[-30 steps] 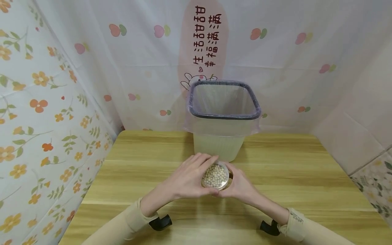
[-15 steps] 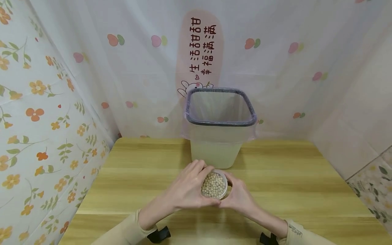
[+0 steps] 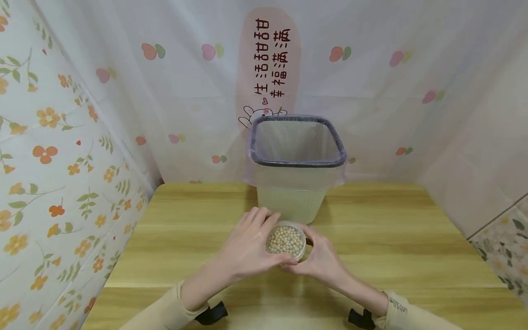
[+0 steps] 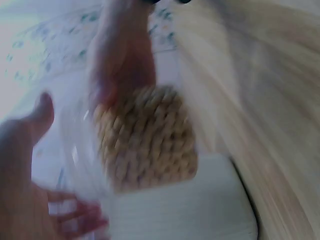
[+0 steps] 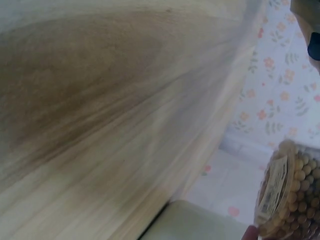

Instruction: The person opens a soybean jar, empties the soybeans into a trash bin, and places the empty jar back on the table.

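A clear plastic jar of round beige beans (image 3: 284,241) is held up in front of the bin, its round top facing the head camera. My right hand (image 3: 321,256) grips the jar's side, thumb in front. Around the jar's other side lies my left hand (image 3: 247,250), thumb and fingers spread. In the blurred left wrist view the left thumb (image 4: 42,115) stands apart from the jar's clear top end (image 4: 77,145), with the fingers near its lower edge. A printed label (image 5: 274,187) shows on the jar in the right wrist view.
A pale bin (image 3: 288,201) with a dark rim and a thin lilac liner stands at the back of the wooden table (image 3: 383,256). Patterned cloth (image 3: 185,91) hangs behind and at the left. Black wrist mounts (image 3: 212,314) sit below both sleeves.
The left fingertips have drawn back from the jar's top edge, and the hand has opened slightly. The right hand still holds the jar. The head view has tilted a little.
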Demonstrator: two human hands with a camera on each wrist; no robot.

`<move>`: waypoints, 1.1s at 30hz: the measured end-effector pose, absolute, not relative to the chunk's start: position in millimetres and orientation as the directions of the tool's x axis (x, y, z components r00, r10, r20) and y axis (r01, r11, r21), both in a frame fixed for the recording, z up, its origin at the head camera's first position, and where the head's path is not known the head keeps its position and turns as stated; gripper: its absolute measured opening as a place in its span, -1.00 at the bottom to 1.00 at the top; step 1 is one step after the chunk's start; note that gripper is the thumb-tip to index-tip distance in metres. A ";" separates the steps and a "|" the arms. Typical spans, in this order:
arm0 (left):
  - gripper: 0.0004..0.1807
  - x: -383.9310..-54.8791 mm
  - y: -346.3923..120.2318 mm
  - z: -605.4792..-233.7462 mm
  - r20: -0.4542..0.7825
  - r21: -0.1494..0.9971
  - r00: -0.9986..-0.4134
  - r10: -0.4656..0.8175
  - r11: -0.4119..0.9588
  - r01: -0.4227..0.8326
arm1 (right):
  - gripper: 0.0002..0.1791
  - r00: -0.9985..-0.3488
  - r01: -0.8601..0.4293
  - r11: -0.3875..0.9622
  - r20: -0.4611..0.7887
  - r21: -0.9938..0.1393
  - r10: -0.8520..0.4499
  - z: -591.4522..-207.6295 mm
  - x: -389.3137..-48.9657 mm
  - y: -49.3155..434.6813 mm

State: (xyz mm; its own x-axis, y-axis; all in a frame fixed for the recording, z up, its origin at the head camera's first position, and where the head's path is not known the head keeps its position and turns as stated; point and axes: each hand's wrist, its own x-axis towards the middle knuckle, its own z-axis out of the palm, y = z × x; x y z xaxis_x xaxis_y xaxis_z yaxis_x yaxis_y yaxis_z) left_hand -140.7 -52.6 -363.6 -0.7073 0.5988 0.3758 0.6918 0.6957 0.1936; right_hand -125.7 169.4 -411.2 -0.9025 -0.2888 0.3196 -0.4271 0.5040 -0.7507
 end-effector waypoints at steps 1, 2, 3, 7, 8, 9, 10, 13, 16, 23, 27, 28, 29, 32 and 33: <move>0.04 -143.6 -56.1 -361.4 0.370 0.213 -0.678 0.635 0.653 0.727 | -0.03 -0.897 -0.435 0.482 0.318 -0.760 -0.308 -410.8 -126.3 170.4; 0.03 -147.0 -59.4 -358.9 0.363 0.232 -0.641 0.676 0.601 0.765 | -0.03 -0.890 -0.445 0.460 0.320 -0.768 -0.326 -410.0 -127.6 171.8; 0.02 -150.8 -62.3 -356.0 0.358 0.254 -0.596 0.719 0.539 0.803 | -0.03 -0.878 -0.459 0.431 0.322 -0.777 -0.353 -408.8 -129.3 173.4; 0.00 -159.9 -71.0 -347.4 0.329 0.361 -0.414 0.849 0.292 0.885 | 0.02 -0.838 -0.479 0.346 0.304 -0.807 -0.452 -405.0 -130.9 178.2; -0.02 -162.1 -71.8 -345.5 0.324 0.382 -0.385 0.864 0.253 0.889 | 0.04 -0.832 -0.480 0.341 0.297 -0.809 -0.468 -403.4 -131.4 179.4; -0.03 -164.1 -72.2 -343.7 0.322 0.395 -0.358 0.877 0.219 0.892 | 0.06 -0.827 -0.477 0.334 0.287 -0.813 -0.484 -401.9 -131.8 180.5; -0.04 -165.8 -72.5 -342.3 0.318 0.406 -0.337 0.886 0.194 0.893 | 0.08 -0.823 -0.474 0.333 0.277 -0.815 -0.495 -400.5 -131.8 181.4; -0.04 -168.2 -72.9 -340.1 0.307 0.427 -0.304 0.902 0.155 0.891 | 0.12 -0.813 -0.466 0.331 0.250 -0.820 -0.525 -397.9 -130.5 183.1; -0.02 -166.7 -72.6 -339.8 0.297 0.430 -0.311 0.903 0.164 0.888 | 0.12 -0.808 -0.457 0.330 0.230 -0.826 -0.542 -398.0 -128.0 183.4; -0.02 -158.1 -66.6 -341.9 0.324 0.254 -0.411 0.852 0.340 0.905 | 0.09 -0.822 -0.455 0.353 0.233 -0.818 -0.520 -398.4 -126.1 180.9; -0.03 -153.8 -61.0 -344.4 0.358 0.116 -0.435 0.826 0.423 0.899 | 0.08 -0.838 -0.454 0.382 0.241 -0.805 -0.490 -398.7 -126.3 179.5; -0.03 -153.0 -59.6 -344.9 0.369 0.090 -0.440 0.819 0.439 0.894 | 0.07 -0.842 -0.452 0.388 0.241 -0.803 -0.482 -398.5 -126.2 179.2; -0.04 -152.0 -58.4 -345.2 0.378 0.069 -0.445 0.812 0.455 0.888 | 0.05 -0.845 -0.452 0.394 0.243 -0.801 -0.475 -398.4 -126.2 178.8; -0.07 -150.3 -54.7 -346.2 0.412 0.033 -0.462 0.785 0.494 0.869 | 0.03 -0.855 -0.453 0.413 0.254 -0.790 -0.452 -397.7 -125.8 177.6; -0.08 -149.6 -53.3 -346.6 0.423 0.029 -0.469 0.775 0.506 0.862 | 0.03 -0.858 -0.454 0.418 0.260 -0.787 -0.444 -397.7 -125.6 177.3</move>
State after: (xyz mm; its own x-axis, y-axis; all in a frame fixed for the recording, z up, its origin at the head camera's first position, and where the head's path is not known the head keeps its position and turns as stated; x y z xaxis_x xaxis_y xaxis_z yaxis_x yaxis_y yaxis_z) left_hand -149.6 -53.3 -346.6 -0.4691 0.7755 0.4226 0.8622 0.5057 0.0291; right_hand -125.6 177.3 -397.7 -0.8577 -0.4438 0.2596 -0.4544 0.4182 -0.7865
